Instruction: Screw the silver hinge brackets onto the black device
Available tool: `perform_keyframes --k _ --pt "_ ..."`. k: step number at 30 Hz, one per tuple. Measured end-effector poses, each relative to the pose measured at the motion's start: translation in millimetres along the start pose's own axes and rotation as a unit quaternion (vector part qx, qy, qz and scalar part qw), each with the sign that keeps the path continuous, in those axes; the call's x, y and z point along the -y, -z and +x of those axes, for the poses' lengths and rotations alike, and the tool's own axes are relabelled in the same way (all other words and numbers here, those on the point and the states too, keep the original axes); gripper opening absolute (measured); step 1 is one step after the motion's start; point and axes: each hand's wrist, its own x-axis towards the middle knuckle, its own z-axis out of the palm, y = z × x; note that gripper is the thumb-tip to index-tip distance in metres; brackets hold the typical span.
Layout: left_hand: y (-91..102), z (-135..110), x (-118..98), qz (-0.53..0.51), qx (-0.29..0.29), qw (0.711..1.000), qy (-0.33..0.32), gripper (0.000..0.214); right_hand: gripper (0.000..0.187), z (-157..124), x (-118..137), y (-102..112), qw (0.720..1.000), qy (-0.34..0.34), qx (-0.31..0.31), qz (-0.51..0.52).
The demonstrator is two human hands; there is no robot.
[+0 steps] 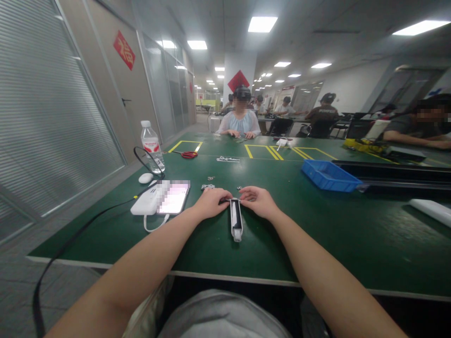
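Note:
A narrow black and white device (236,219) lies lengthwise on the green table (299,234), its far end between my two hands. My left hand (210,203) rests knuckles up with fingers curled against the device's far left corner. My right hand (258,200) is curled the same way at the far right corner, fingertips pinched on the device's end. A few small metal parts (207,186) lie just beyond my left hand. What the fingertips press is too small to tell.
A phone on a white power bank (160,200) with a cable lies left of my hands, beside a white mouse-like object (145,178) and water bottle (151,146). Red scissors (189,154) lie farther back. A blue tray (328,175) sits right. Other people sit across the table and at the right.

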Motion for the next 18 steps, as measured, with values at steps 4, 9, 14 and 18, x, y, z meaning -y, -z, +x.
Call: perform_keyframes --k 4,9,14,18 --pt "1.2 0 -1 0.000 0.001 1.000 0.002 0.019 0.032 0 -2 -1 1.000 0.017 -0.001 -0.013" --pt "-0.9 0 0 -0.001 -0.002 1.000 -0.001 0.020 0.038 0 1 2 1.000 0.015 0.014 0.000" --pt "-0.8 0 1 0.002 -0.001 1.000 -0.002 0.019 0.037 1 0 10 0.996 0.019 -0.055 -0.072" --pt "-0.4 0 1 0.002 -0.001 1.000 -0.001 0.019 0.056 4 -7 14 0.977 0.029 -0.075 -0.199"
